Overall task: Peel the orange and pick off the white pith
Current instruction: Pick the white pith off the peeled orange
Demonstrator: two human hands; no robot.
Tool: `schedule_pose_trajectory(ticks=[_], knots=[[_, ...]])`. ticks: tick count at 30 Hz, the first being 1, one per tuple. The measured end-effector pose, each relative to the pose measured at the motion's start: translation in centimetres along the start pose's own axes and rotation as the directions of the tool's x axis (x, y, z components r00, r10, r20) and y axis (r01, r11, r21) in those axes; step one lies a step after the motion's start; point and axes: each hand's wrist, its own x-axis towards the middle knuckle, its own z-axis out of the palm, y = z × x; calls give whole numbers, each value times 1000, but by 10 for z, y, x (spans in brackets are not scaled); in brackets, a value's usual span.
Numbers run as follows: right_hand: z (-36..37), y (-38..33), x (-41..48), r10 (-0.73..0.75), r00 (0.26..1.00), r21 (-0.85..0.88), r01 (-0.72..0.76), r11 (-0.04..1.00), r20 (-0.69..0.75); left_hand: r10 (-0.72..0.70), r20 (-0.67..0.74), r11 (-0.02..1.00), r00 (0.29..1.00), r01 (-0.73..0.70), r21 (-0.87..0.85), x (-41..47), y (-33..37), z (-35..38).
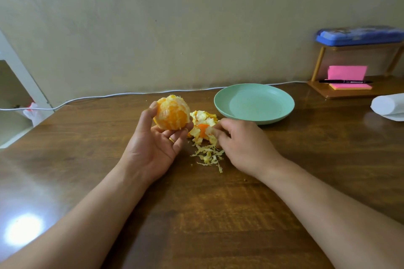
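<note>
While the left hand (159, 144) holds the orange (172, 114) above the table (196, 214), palm up, thumb pressed to its left side and fingers curled under it as a cradle, the work is plainly at the pith stage. The rind is all off, and the fruit shows bare segments with pale webbing and frayed white bits along its top edge.

Just right of it the heap of peel (204, 120) lies on the wood, and in front of that is a scatter of pith shreds (208, 156) (thin, stringy stuff). The right hand (242, 146) is down at the heap, knuckles up, its fingers curled in and the fingertips (218, 132) pinching what looks like a small pale scrap (210, 130). It is probably a picked piece about to join the waste.

Beyond it stands the green plate (254, 102), with faint specks on its floor.

The next move likely calls for letting the scrap go and bringing the right hand across to the fruit. It should nip the remaining strands lightly enough not to tear a segment, while the left hand turns the orange to show unpicked sides.
</note>
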Motion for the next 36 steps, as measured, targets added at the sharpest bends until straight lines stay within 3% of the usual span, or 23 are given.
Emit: schedule_pose_trajectory(ticks=[5,11,15,22,36], knots=[[-8,-8,-1,-51,999,-148,50,988,0,12,4,993,1000,-13,117,3,-6,5],[-5,-8,-2,-64,998,-124,64,990,3,42,-16,975,999,-38,217,0,-8,11],[-2,-7,-1,-102,992,-78,96,992,-73,51,-20,956,999,-43,290,-2,-9,14],[-1,-12,-4,-19,999,188,25,982,-32,61,20,932,998,-64,357,-5,-9,14],[-2,-13,-6,-44,994,132,57,990,-99,56,49,866,997,-73,495,-10,-15,20]])
